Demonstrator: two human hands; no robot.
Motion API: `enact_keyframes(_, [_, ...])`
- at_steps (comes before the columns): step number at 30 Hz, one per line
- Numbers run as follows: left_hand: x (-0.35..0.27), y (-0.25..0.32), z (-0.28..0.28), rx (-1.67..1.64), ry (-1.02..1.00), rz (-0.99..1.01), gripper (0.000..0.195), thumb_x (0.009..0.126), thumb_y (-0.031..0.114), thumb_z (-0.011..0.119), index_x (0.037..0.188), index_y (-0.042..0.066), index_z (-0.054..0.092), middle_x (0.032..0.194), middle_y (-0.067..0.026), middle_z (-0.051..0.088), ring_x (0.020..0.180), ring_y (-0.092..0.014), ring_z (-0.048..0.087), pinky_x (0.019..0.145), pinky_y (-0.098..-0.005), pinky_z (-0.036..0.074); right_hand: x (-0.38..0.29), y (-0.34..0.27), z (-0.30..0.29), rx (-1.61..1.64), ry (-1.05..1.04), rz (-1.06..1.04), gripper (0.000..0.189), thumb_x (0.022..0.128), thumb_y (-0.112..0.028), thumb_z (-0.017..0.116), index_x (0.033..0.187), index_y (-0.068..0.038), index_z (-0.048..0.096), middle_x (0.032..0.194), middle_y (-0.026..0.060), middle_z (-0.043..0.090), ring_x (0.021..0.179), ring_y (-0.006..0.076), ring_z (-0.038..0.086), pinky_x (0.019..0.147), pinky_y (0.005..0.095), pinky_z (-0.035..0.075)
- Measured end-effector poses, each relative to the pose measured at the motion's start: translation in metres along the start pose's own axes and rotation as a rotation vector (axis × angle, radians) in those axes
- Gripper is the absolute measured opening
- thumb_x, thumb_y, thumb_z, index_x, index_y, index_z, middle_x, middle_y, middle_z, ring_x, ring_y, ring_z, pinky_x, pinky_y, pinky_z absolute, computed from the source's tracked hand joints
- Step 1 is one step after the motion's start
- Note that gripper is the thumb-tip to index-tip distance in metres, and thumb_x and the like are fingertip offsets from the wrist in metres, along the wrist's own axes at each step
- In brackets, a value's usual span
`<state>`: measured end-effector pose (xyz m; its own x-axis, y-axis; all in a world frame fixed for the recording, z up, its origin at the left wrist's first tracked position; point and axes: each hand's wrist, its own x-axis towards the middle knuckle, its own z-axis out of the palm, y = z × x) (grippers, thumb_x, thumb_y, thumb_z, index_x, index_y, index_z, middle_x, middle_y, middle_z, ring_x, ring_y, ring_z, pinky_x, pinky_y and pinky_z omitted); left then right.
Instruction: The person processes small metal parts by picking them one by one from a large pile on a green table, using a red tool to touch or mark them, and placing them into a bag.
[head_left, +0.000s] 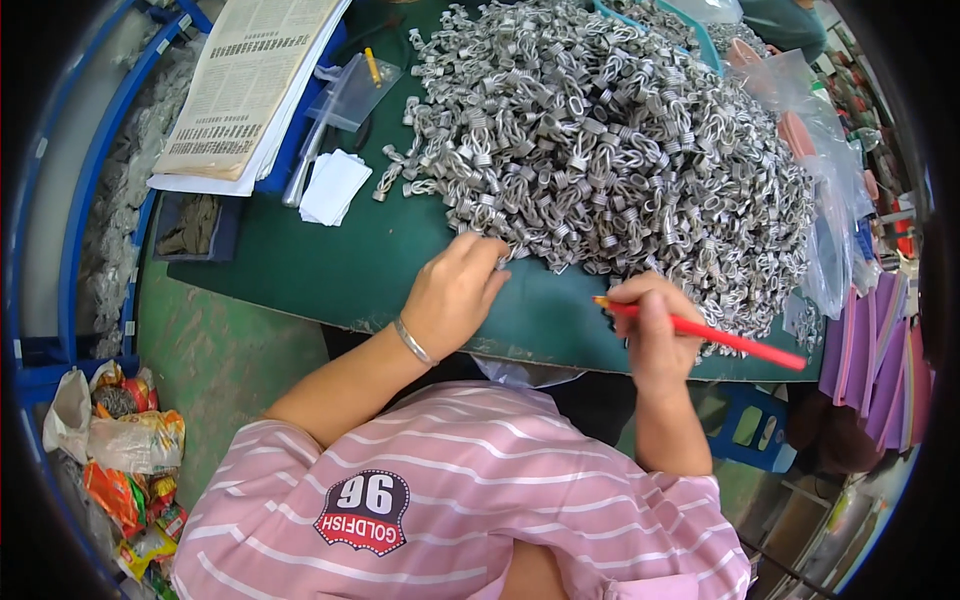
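A large heap of small grey metal fittings with looped wire (570, 150) covers much of the green tabletop (555, 300). At its near edge, my left hand (454, 292) has its thumb and fingers bent around a fitting (503, 262). The fingers hide part of that piece, so I cannot tell whether it is gripped. My right hand (664, 330) grips a red pencil (739, 346), its tip pointing left over the tabletop. Beneath the right fingers shows something small and dark, too hidden to name.
To the left lie white paper cards (335, 187), a newspaper (240, 82) on papers, a clear plastic bag (356, 94) and a box with brown material (196, 229). Right of the heap hang plastic bags (829, 225). A teal basket (709, 49) stands behind; another person's sleeve (784, 26) shows there.
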<state>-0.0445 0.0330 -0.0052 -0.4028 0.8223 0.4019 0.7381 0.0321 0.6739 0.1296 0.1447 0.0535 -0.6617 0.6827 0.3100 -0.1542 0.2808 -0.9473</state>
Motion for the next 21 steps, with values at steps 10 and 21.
enact_keyframes(10, [-0.018, 0.005, -0.016, -0.118, 0.006, -0.062, 0.015, 0.067, 0.0, 0.067, 0.08, 0.0, 0.059, 0.078, -0.011, 0.06, 0.067, -0.021, 0.059, 0.058, -0.0287, 0.048, -0.025, 0.042, 0.036, 0.136, -0.061, 0.391, 0.014, 0.09, -0.008, 0.049, 0.1, 0.0, 0.053, 0.091, 0.0087, 0.058, 0.072, 0.0117, 0.06, 0.059, 0.0204, 0.049])
enact_keyframes(21, [-0.027, 0.017, -0.015, -0.673, -0.105, -0.268, 0.019, 0.066, 0.002, 0.073, 0.082, 0.001, 0.063, 0.073, -0.0038, 0.058, 0.062, -0.009, 0.052, 0.054, -0.0209, 0.041, -0.028, 0.064, 0.033, 0.696, -0.148, 0.361, 0.016, 0.079, 0.01, 0.055, 0.089, -0.001, 0.048, 0.089, 0.0153, 0.058, 0.077, 0.0182, 0.06, 0.065, 0.0258, 0.052])
